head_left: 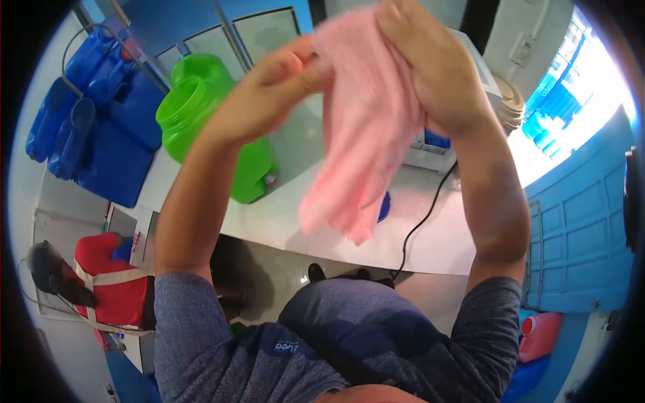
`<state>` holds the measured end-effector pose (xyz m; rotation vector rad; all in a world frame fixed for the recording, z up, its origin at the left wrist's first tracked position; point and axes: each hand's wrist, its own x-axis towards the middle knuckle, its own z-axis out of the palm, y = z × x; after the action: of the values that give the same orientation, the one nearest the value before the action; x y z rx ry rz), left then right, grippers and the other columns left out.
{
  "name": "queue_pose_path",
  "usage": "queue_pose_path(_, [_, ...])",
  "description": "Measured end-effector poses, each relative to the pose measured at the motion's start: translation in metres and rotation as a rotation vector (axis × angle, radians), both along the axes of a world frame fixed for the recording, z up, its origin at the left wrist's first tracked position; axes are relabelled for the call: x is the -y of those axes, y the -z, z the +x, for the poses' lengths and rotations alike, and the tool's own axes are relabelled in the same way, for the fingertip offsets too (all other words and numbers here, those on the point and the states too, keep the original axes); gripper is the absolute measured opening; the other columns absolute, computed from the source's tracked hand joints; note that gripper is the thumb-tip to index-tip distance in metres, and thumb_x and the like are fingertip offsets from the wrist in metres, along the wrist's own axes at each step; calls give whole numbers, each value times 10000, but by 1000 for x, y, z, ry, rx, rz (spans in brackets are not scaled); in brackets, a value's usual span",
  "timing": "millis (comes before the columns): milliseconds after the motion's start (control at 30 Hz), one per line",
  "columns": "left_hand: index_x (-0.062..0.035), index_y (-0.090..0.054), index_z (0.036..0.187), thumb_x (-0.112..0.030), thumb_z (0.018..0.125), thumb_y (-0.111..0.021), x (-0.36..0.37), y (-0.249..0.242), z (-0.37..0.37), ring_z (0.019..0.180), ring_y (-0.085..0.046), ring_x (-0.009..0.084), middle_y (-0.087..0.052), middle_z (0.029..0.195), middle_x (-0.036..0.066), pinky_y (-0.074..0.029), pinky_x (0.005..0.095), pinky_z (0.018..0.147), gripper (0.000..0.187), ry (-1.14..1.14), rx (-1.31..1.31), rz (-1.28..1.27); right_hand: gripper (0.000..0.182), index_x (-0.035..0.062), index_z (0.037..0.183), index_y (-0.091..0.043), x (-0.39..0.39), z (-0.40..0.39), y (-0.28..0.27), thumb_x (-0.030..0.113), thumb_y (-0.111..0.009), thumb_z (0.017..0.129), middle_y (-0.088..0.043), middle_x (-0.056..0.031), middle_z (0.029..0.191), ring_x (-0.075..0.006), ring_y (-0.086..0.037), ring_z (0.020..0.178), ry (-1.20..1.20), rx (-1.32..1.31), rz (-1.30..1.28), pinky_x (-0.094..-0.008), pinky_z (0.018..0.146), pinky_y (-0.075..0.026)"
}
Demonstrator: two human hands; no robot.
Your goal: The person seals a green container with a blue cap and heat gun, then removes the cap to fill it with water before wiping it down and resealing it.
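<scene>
A pink cloth [369,114] hangs in loose folds over the white counter, raised in front of me and slightly blurred. My left hand [275,87] pinches its upper left edge. On the other side, my right hand [437,67] is closed around the upper right part, with its back towards me and its fingertips partly hidden. Behind my left forearm stands a green plastic jug [252,171] with a wide round mouth. Part of a round blue lid [385,207] shows on the counter behind the cloth's lower end.
Big blue containers [114,141] stand at the left. A white machine [430,158] sits on the counter [295,232], with a black cord [426,218] running over the front edge. A person in a red top [111,275] is at lower left. A blue door [578,221] is at right.
</scene>
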<state>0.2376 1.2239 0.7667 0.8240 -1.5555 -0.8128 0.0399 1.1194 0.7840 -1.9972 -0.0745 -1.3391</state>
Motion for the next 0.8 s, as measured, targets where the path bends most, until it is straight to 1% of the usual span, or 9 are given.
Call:
queue_pose_path(67, [-39, -597, 1199, -295, 1009, -615, -8, 16, 13, 915, -574, 68, -649, 1014, -15, -476, 259, 847, 320, 1, 153, 152, 364, 57, 1191, -647, -32, -5, 19, 328, -506, 994, -682, -89, 1197, -232, -655, 1102, -145, -83, 657, -388, 946, -509])
queue_pose_path(167, [-27, -613, 1046, -282, 998, -636, -28, 9, 12, 802, -529, 57, -612, 868, -41, -465, 238, 730, 260, -183, 196, 4, 366, -5, 1227, -597, -37, 13, 64, 237, -393, 1043, -656, -94, 1191, -205, -647, 1062, -460, 158, 998, -363, 892, -529])
queue_pose_path(233, [-34, -625, 1087, -263, 981, -652, -34, 16, 22, 831, -580, 73, -617, 866, -17, -484, 256, 746, 255, -266, 235, -11, 171, 16, 1055, -555, -36, 65, 91, 144, -495, 959, -589, -68, 1023, -176, -585, 891, -1012, 32, 472, -319, 779, -505])
queue_pose_path(267, [-40, -629, 1103, -251, 972, -659, -38, 22, 29, 835, -606, 92, -631, 875, 0, -495, 269, 742, 250, -416, 457, -229, 88, 27, 969, -535, -32, 96, 104, 97, -546, 916, -556, -55, 940, -162, -554, 806, -1264, -27, 179, -296, 723, -493])
queue_pose_path(333, [-5, -626, 1088, -212, 943, -695, -54, 26, 51, 869, -627, 122, -659, 937, 64, -494, 250, 762, 262, -590, 744, -567, 164, 47, 796, -494, -23, 150, 137, 3, -647, 832, -489, -30, 772, -133, -493, 635, -1710, -137, -453, -252, 610, -468])
queue_pose_path(467, [23, -645, 1069, -201, 1014, -543, -85, 28, 196, 823, -609, 137, -645, 916, 58, -500, 252, 792, 251, -932, 145, -529, 204, 85, 717, -457, -21, 156, 136, 13, -615, 823, -452, 1, 735, -141, -446, 580, -1625, -89, -565, -286, 581, -452])
queue_pose_path(567, [21, -601, 1206, -293, 973, -647, -31, 30, 312, 958, -557, 115, -632, 1041, 82, -448, 262, 831, 394, -1027, -97, -289, 260, 123, 637, -421, -17, 146, 117, 23, -583, 814, -415, 31, 698, -148, -399, 525, -1545, -79, -690, -320, 553, -436])
queue_pose_path(633, [8, -577, 1287, -438, 947, -652, 12, 53, 382, 1080, -576, 195, -620, 1182, 133, -456, 322, 925, 566, -1063, 142, -239, 303, 148, 583, -397, -19, 145, 99, 30, -561, 808, -390, 52, 673, -153, -368, 489, -1484, -72, -784, -343, 533, -426])
queue_pose_path(800, [24, -549, 1340, -590, 905, -606, 54, 74, 435, 1127, -598, 278, -625, 1225, 198, -455, 363, 975, 754, -813, 117, 168, 274, 139, 584, -374, -36, 150, 65, 59, -590, 734, -367, 37, 674, -182, -352, 504, -1104, 166, -999, -345, 513, -325])
